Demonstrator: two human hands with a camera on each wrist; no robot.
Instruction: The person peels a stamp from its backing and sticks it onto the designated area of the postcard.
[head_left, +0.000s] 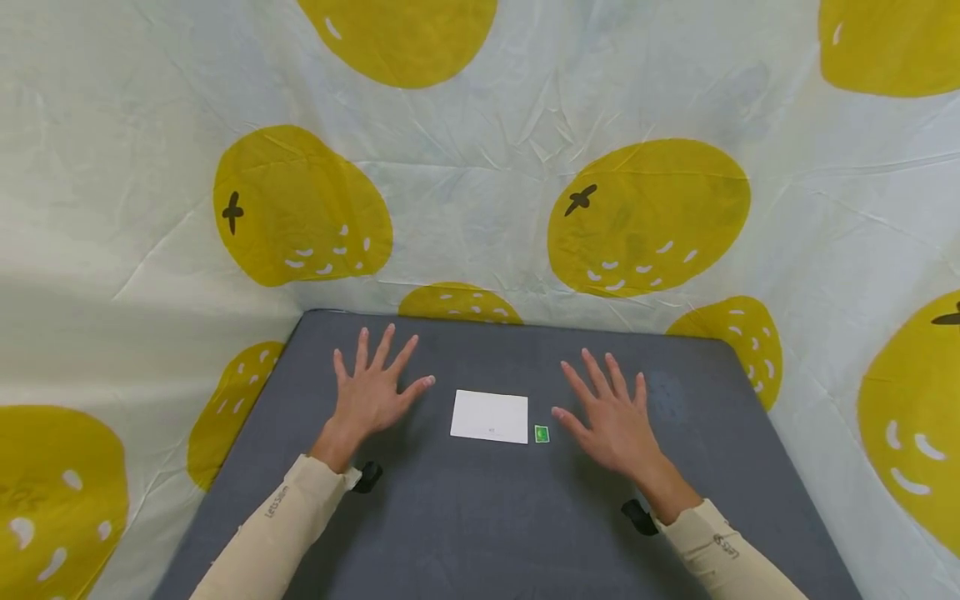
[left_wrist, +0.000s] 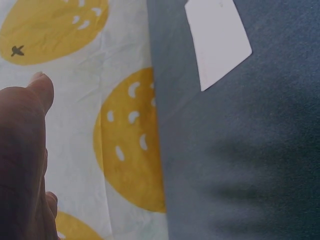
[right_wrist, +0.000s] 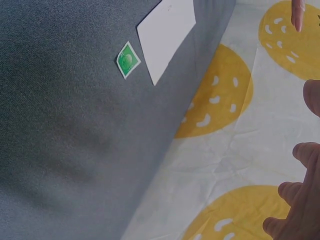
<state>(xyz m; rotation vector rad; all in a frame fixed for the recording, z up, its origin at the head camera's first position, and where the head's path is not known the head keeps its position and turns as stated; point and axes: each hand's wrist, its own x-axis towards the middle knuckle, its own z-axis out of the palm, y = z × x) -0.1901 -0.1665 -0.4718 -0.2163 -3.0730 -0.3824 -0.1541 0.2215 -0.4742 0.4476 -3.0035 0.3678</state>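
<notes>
A white card (head_left: 490, 416) lies flat near the middle of the grey table, with a tiny mark by its near edge. Just right of it is a small green stamp (head_left: 542, 434) with a pale border. My left hand (head_left: 371, 396) hovers left of the card, fingers spread and holding nothing. To the right of the stamp, my right hand (head_left: 615, 421) is held over the table in the same way, fingers straight and apart. The right wrist view shows the stamp (right_wrist: 128, 60) beside the card (right_wrist: 167, 37); in the left wrist view only part of the card (left_wrist: 218, 42) appears.
The dark grey table (head_left: 465, 533) has its far edge against a white cloth (head_left: 472, 208) printed with big yellow fruits. More of this cloth hangs at both sides. Black straps (head_left: 367, 477) show at the wrists, by cream sleeves (head_left: 273, 525).
</notes>
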